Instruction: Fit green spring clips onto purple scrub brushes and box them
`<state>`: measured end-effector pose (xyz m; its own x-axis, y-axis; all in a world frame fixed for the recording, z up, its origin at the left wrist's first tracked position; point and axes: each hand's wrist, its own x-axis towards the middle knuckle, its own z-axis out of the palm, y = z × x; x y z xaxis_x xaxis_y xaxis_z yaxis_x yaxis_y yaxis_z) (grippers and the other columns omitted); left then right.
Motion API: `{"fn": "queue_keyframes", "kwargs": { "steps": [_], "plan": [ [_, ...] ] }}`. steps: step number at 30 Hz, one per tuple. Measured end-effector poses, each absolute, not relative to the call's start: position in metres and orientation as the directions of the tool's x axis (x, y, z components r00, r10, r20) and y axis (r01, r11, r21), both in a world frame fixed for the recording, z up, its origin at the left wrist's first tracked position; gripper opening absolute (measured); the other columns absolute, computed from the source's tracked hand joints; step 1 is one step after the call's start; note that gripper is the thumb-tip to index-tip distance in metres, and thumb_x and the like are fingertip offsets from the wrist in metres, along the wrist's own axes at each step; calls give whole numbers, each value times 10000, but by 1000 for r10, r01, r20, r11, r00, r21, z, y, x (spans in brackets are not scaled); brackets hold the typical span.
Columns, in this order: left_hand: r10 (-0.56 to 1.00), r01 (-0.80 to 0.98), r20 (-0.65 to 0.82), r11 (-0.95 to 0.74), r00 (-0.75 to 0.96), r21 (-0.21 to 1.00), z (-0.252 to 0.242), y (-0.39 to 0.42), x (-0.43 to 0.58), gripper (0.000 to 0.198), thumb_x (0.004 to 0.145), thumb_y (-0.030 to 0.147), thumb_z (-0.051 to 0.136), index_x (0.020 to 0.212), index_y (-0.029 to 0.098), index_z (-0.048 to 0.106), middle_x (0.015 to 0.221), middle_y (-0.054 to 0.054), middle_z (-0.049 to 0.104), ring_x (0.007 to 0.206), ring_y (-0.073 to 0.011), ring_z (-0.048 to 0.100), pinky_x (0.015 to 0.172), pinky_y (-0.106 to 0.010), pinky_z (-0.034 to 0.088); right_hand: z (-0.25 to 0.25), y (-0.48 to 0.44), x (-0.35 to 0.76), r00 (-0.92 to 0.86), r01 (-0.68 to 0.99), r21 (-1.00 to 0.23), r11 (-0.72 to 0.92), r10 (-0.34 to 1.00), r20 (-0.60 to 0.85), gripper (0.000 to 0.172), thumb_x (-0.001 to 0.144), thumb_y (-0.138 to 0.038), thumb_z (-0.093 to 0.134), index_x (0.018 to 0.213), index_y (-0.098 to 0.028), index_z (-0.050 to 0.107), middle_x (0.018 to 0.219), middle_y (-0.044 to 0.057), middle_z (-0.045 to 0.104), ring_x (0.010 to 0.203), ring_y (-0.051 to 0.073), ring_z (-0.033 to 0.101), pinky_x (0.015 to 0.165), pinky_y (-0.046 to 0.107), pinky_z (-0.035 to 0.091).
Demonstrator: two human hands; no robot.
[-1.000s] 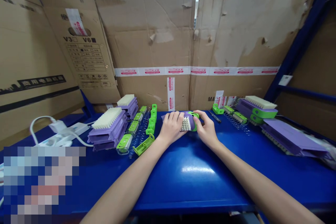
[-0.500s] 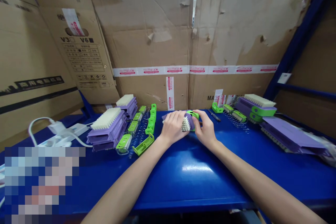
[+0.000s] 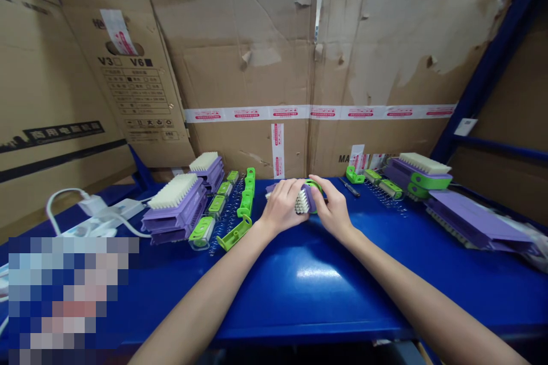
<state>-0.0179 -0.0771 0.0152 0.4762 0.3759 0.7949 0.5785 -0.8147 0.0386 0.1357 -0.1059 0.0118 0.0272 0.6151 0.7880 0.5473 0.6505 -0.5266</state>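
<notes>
Near the middle of the blue table, both my hands are on a purple brush (image 3: 302,199) with pale bristles and a green end. My left hand (image 3: 282,202) wraps around its left part, fingers over the top, and bristles show beside the fingertips. My right hand (image 3: 329,205) closes on the green end piece (image 3: 314,185), thumb on the near side and fingers over the top. Much of the brush is hidden under my hands. Just left of them stand green end pieces (image 3: 245,203), with a separate green piece (image 3: 234,234) lying closer to me.
Purple brushes (image 3: 173,193) are stacked at the left, beside green-and-clear parts (image 3: 202,231) and springs (image 3: 225,214). More brushes (image 3: 422,171) sit at the right, near a dark pen-like tool (image 3: 350,187). A power strip (image 3: 96,217) lies far left. Cardboard (image 3: 252,80) walls the back.
My right hand's fingers have shifted slightly up and left over the green end, covering more of it. My left hand stays nearly in place on the brush.
</notes>
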Motion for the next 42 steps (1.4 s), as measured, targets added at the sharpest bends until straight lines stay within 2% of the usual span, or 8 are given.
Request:
{"fn": "queue_keyframes", "kwargs": {
  "steps": [5,13,22,26,30,33,38,42],
  "plan": [
    [492,478,843,-806,217,348,23,-84,-7,626,594,321,725,1138,171,452,1081,-95,590,1011,-239,580,894,-377,485,14,-111,135,-4,558,-487,673,588,809,513,917,-415,394,1376,-185,393,1347,119,508,1186,249,521,1000,422,438],
    [792,256,609,-584,-24,770,26,-78,-14,550,615,449,771,1026,166,538,930,-64,674,831,-193,647,756,-302,501,6,-106,133,-85,410,-616,672,701,708,669,883,-483,455,1456,-225,227,1252,142,551,1034,238,595,741,361,556],
    [887,-56,447,-443,115,895,14,-69,-13,484,641,371,771,1016,153,555,981,-73,685,877,-194,653,800,-317,508,0,-94,143,-142,426,-732,532,838,527,657,889,-508,441,1439,-189,272,1153,125,628,1033,240,615,910,439,484],
    [901,-82,412,-404,135,911,6,-69,-15,472,639,359,775,991,155,537,991,-73,674,918,-199,645,858,-342,496,-7,-84,155,-137,410,-825,389,920,366,736,803,-547,567,1412,-206,331,1282,138,562,1157,253,555,980,451,439],
    [951,-55,311,-310,3,949,1,-68,-14,451,715,401,716,1035,171,497,1094,-91,636,1029,-205,616,909,-338,480,-8,-80,159,-115,367,-873,322,947,301,849,710,-541,676,1406,-190,339,1348,162,499,1193,265,528,1014,462,408],
    [963,-30,268,-269,-13,963,-2,-64,-12,441,789,470,630,1077,178,469,1171,-106,605,1102,-207,588,936,-328,466,-6,-82,156,-115,305,-889,342,940,322,823,708,-522,687,1385,-183,365,1272,145,564,1108,254,584,940,430,469],
    [972,91,219,-211,-83,973,-7,-59,-12,693,807,554,575,1294,164,273,1234,-158,564,1161,-235,552,964,-364,433,-3,-84,155,4,388,-859,335,931,365,736,702,-517,685,1314,-180,453,1103,105,630,942,231,629,841,390,501],
    [914,440,403,-347,-38,828,-7,-69,-15,698,832,429,565,1371,132,237,1299,-198,471,1246,-281,451,1018,-421,371,-6,-80,159,94,570,-750,336,880,465,747,655,-489,721,1294,-186,481,1146,111,606,1023,257,589,909,415,459]
  ]
}}
